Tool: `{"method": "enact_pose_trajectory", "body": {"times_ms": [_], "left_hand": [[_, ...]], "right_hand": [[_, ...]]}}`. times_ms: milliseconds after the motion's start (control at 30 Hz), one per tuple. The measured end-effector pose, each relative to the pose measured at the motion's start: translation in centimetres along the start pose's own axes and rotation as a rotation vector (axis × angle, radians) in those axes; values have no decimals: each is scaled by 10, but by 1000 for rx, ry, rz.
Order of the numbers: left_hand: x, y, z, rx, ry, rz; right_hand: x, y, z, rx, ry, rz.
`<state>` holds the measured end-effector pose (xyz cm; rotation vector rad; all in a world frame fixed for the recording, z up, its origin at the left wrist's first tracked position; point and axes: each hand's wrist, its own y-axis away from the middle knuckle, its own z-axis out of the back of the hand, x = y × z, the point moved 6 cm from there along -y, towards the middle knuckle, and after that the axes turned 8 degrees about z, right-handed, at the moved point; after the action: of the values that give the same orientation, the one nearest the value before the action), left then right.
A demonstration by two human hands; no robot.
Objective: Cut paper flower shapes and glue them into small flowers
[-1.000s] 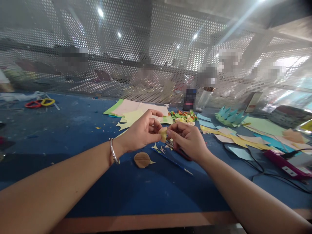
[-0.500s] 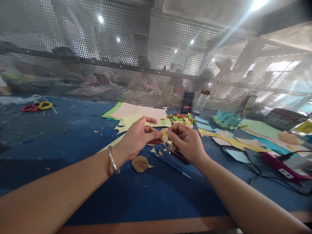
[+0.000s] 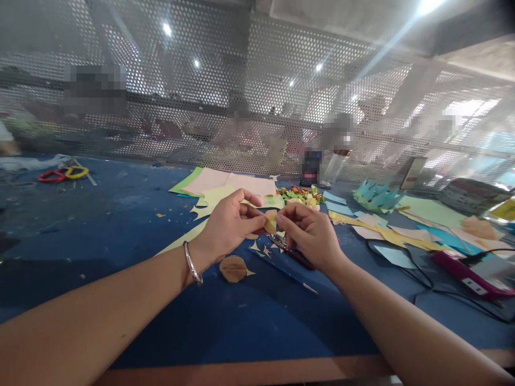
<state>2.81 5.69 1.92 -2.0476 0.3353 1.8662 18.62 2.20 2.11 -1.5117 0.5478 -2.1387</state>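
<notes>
Between my two hands is a small piece of yellow paper (image 3: 271,221), pinched at its left edge by my left hand (image 3: 233,221) and at its right edge by my right hand (image 3: 311,230). The fingertips hide part of the paper, so its full shape does not show. Below my right hand lies a pair of dark-handled scissors (image 3: 295,254), partly covered by it. A thin blue stick with a pale tip (image 3: 284,272) rests slantwise nearer me. Left of the stick is a brown paper disc (image 3: 233,268) with a crease across it. Pale paper scraps (image 3: 263,250) are scattered under the fingers.
Paper sheets (image 3: 225,182) lie behind my left hand. A pile of coloured paper bits (image 3: 303,197), a phone (image 3: 310,167) and a blue-green paper crown shape (image 3: 376,197) stand further back. Right are paper strips (image 3: 386,234) and a magenta power strip (image 3: 462,273) with cables. Red-and-yellow-handled scissors (image 3: 64,173) lie far left.
Both hands keep their pinch on the yellow paper, which looks slightly turned between the fingers. The whole view has shifted a little; the things on the table stay in place.
</notes>
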Motion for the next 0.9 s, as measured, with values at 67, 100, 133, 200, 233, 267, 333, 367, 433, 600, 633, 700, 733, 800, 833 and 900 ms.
{"method": "enact_pose_trajectory", "body": {"times_ms": [67,100,133,200,233,267,333,367,433,600,633,700,733,800,833,900], "left_hand": [[-1,-1,2,8,-16,-40],[-2,-1,3,14,-18,-52],[-2,-2,3,21,-19,-59],[-3,-2,3,32,-26,-75],[-4,-2,3,35,-33,-81],[-4,-2,3,38,-40,-86],[-5,-2,2,44,-49,-91],[-6,-3,2,48,-54,-92],[-7,-3,1,62,-66,-101],[-12,-3,1,84,-119,-158],[-13,-2,1,79,-130,-165],[-14,-1,0,61,-132,-163],[-13,0,-1,46,-116,-150],[-9,3,-2,5,-45,-96],[-6,4,-3,-18,10,-49],[3,6,-6,-61,136,72]], "right_hand": [[0,-1,0,5,-10,-12],[-1,-1,0,5,-12,-18],[-1,-1,0,4,-13,-23],[0,-1,0,5,-13,-26],[0,0,1,6,-14,-23],[0,0,1,6,-14,-20],[1,0,1,7,-14,-15],[1,1,1,9,-15,-13],[1,0,1,11,-17,-9],[4,0,0,17,-3,-4],[4,0,0,15,5,-5],[4,0,1,3,18,-9],[3,0,1,-8,21,-10],[2,0,2,-35,35,-9],[1,0,3,-49,46,-7],[0,0,4,-70,69,0]]}}
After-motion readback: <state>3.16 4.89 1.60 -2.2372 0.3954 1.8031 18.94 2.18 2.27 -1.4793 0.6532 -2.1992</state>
